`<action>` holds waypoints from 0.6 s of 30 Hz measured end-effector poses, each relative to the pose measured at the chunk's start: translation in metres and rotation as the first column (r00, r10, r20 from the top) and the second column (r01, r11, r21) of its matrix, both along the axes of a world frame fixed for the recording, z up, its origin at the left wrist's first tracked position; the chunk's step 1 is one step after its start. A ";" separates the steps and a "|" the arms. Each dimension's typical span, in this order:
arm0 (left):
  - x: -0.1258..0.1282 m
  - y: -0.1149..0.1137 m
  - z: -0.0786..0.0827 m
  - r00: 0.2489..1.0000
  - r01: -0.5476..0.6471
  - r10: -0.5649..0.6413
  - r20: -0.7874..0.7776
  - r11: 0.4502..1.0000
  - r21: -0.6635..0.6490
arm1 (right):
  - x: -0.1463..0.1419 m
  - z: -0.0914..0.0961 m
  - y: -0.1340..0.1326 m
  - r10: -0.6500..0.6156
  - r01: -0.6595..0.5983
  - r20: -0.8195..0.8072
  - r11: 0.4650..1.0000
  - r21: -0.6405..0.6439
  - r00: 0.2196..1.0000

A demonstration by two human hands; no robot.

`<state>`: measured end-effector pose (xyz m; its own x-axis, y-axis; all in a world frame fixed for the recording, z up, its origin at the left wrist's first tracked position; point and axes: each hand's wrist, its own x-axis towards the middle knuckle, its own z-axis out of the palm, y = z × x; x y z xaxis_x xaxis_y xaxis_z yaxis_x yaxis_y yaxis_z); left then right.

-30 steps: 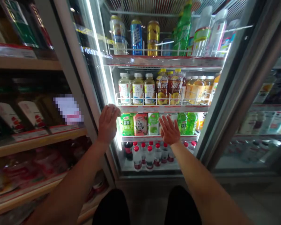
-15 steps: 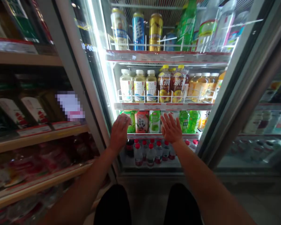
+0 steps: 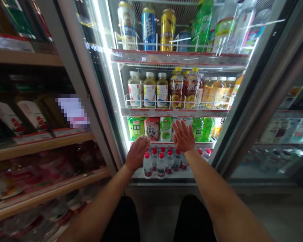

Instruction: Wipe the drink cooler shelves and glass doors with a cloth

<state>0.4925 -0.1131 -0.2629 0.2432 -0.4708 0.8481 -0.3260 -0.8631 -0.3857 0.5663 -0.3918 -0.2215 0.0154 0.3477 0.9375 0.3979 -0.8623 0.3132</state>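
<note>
My left hand (image 3: 137, 153) is closed around a crumpled pale cloth (image 3: 146, 140), which shows only at its fingertips. It sits low at the cooler's left side, in front of the shelf edge and the red-capped bottles (image 3: 161, 166). My right hand (image 3: 183, 136) is raised with fingers spread and the palm forward, seemingly on the glass of the cooler door; contact cannot be made out. Behind these fingers are green bottles (image 3: 198, 129) and a green-labelled bottle (image 3: 166, 129). A green carton (image 3: 135, 129) and a red carton (image 3: 152, 127) stand above my left hand.
Higher shelves hold tea bottles (image 3: 149, 90), brown iced-tea bottles (image 3: 176, 88) and cans (image 3: 168, 30). A wooden shelf rack (image 3: 40, 147) with packaged goods stands on the left. A thick metal door frame (image 3: 264, 97) slants along the right.
My left hand has moved down and to the right with the cloth, uncovering the green carton. My right hand stays almost in place. The view has shifted slightly.
</note>
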 end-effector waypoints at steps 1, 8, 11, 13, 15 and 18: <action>-0.003 0.000 -0.008 0.999 0.001 0.001 -0.044 0.999 0.049 | 0.000 0.000 0.000 -0.004 0.004 0.005 1.000 -0.001 1.000; -0.002 0.012 0.016 0.994 -0.108 0.110 0.012 0.988 -0.107 | 0.000 -0.001 -0.001 -0.009 0.009 -0.012 1.000 -0.004 1.000; -0.005 0.003 0.000 0.996 -0.088 0.088 -0.010 0.989 -0.120 | 0.000 -0.001 -0.001 0.010 -0.010 -0.031 1.000 -0.003 0.999; -0.011 -0.002 -0.022 0.995 -0.046 0.043 -0.094 0.998 -0.037 | 0.000 -0.001 -0.001 0.020 -0.020 -0.033 1.000 -0.001 0.999; -0.017 -0.004 -0.037 0.983 -0.015 0.021 -0.181 0.999 0.031 | 0.000 -0.001 -0.001 0.017 -0.017 -0.033 1.000 -0.001 0.999; -0.016 0.001 -0.029 0.985 -0.032 0.035 -0.170 0.999 0.019 | -0.001 -0.001 -0.001 -0.014 0.014 -0.019 1.000 -0.006 1.000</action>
<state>0.4762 -0.1120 -0.2919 0.3994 -0.4727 0.7855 -0.3589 -0.8691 -0.3405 0.5658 -0.3930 -0.2227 0.0381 0.3527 0.9350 0.3918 -0.8660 0.3107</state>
